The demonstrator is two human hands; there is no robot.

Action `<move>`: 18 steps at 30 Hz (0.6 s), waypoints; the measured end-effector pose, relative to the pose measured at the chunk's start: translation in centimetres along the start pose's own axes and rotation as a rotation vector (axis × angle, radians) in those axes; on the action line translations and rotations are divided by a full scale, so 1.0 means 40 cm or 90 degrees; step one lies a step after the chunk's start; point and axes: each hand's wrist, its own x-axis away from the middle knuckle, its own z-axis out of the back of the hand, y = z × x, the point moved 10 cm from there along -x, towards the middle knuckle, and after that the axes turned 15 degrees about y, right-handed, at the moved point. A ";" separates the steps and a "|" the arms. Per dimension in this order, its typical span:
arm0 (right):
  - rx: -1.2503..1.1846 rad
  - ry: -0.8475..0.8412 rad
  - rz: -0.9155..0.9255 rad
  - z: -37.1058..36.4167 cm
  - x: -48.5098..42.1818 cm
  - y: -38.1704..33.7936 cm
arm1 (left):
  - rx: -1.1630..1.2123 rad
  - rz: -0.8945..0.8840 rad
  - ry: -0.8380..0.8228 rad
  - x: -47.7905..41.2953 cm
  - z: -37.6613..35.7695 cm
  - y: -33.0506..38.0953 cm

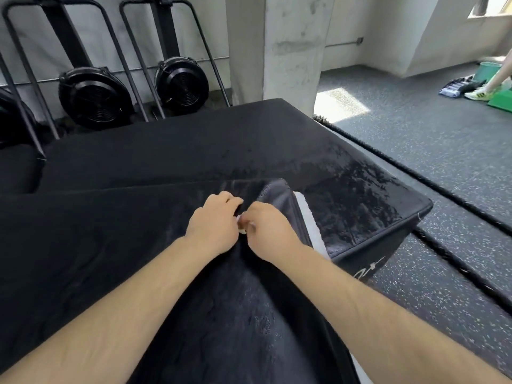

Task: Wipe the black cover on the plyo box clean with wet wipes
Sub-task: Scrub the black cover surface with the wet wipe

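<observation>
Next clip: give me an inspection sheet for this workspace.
Surface: plyo box top, covered in black, wet streaks on its right part.
Job's things: black cover, flap lifted, white padding exposed; small white bit between the hands, unclear.
Clutter: nothing seen.
Hands: left hand and right hand both pinch the cover at the flap.
Cables: nothing seen; thick rope on the floor beside the box.
Surroundings: fan machines, concrete pillar, another person's leg far right.
</observation>
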 end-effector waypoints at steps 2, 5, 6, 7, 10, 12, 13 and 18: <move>0.043 -0.024 0.031 -0.008 -0.003 0.008 | -0.009 -0.005 0.011 0.057 0.017 0.014; 0.120 -0.036 -0.081 0.007 -0.117 0.090 | 0.061 0.036 -0.001 0.082 0.001 -0.012; 0.129 -0.017 -0.103 0.026 -0.128 0.097 | 0.073 0.040 -0.004 0.085 0.001 -0.018; 0.122 -0.021 -0.107 0.023 -0.121 0.089 | 0.077 0.036 -0.004 0.089 -0.001 -0.021; 0.079 -0.048 -0.071 -0.004 -0.019 0.019 | 0.086 0.036 -0.016 0.101 -0.005 -0.027; 0.021 -0.024 -0.104 0.016 0.011 0.039 | 0.087 0.038 -0.028 0.103 -0.003 -0.016; 0.029 0.004 -0.149 0.037 -0.009 0.082 | 0.080 0.037 -0.040 0.100 0.000 -0.005; 0.060 0.000 -0.187 0.074 -0.016 0.123 | -0.046 -0.006 -0.118 0.133 0.041 0.023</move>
